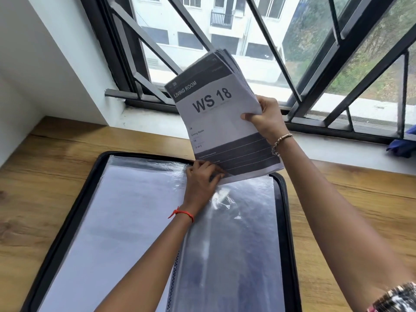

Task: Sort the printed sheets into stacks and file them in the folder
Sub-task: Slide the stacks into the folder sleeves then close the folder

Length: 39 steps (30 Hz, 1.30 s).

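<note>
sheets (221,122) | between right hand (265,119) fingers (247,115) (left hand (202,179) at lower corner)

sheet (222,118): LIVING ROOM, WS 18, maybe 2B

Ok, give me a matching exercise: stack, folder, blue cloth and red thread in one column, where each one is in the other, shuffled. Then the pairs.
1. stack
2. folder
3. blue cloth
4. red thread

A. round the left wrist
B. lying open on the table
C. held up in the right hand
D. on the sill, far right

Pairs: 1-C, 2-B, 3-D, 4-A
</note>
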Each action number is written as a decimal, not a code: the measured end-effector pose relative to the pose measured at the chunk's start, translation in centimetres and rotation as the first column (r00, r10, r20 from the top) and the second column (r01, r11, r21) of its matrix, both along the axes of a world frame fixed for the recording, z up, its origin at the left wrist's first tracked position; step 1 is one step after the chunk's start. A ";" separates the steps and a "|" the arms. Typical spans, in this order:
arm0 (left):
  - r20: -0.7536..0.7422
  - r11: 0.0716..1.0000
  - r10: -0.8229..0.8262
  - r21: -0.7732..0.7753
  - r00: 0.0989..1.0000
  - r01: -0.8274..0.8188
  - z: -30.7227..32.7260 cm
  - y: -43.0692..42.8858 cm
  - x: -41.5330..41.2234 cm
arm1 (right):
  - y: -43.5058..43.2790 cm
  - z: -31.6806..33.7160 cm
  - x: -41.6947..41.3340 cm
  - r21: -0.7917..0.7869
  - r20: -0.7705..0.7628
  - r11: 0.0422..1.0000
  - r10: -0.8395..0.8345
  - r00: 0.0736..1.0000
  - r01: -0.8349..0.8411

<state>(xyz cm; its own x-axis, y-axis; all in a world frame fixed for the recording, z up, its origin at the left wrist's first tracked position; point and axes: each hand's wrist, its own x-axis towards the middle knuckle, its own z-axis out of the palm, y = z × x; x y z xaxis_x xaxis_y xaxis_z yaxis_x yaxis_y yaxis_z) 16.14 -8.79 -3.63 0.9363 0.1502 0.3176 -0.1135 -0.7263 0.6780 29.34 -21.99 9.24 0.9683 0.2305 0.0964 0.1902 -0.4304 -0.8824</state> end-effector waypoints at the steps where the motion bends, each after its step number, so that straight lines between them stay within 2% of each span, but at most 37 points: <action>1: 0.005 1.000 -0.012 0.020 1.000 0.012 0.0 -0.1 0.0 | 0.3 -0.1 0.0 0.041 -0.009 0.999 -0.012 1.000 0.012; 6: 0.016 0.993 -0.083 0.085 0.996 0.081 0.3 -1.0 0.9 | 1.4 -0.5 0.0 0.113 -0.054 0.993 -0.028 0.998 0.034; 13: 0.007 0.988 -0.129 0.088 0.992 0.127 0.5 -2.6 1.2 | 1.8 -0.9 -0.1 0.093 -0.127 0.995 -0.017 0.992 0.029; 22: -0.020 0.975 -0.224 -0.002 0.974 0.224 1.2 -6.1 0.4 | 1.6 -1.3 0.6 0.066 -0.263 0.997 0.053 0.963 -0.037; 27: -0.013 0.975 -0.224 -0.010 0.975 0.223 1.7 -7.3 0.3 | 0.1 -1.7 0.7 -0.042 -0.401 0.984 0.140 0.905 -0.171; 30: -0.006 0.971 -0.233 -0.057 0.972 0.233 1.8 -7.8 0.3 | -1.0 -2.1 0.6 -0.232 -0.420 0.957 0.063 0.905 -0.174; 31: 0.000 0.970 -0.236 -0.061 0.972 0.235 1.8 -8.0 0.3 | -1.5 -2.3 0.6 -0.253 -0.422 0.956 0.028 0.906 -0.147; 36: 0.041 0.971 -0.229 -0.064 0.973 0.231 1.7 -8.7 0.2 | -2.2 -2.6 0.2 -0.145 -0.425 0.989 -0.050 0.904 -0.014; 39: 0.074 0.982 -0.175 -0.053 0.982 0.179 1.2 -8.8 0.1 | -1.6 -2.6 -0.1 -0.099 -0.407 0.995 -0.040 0.912 -0.001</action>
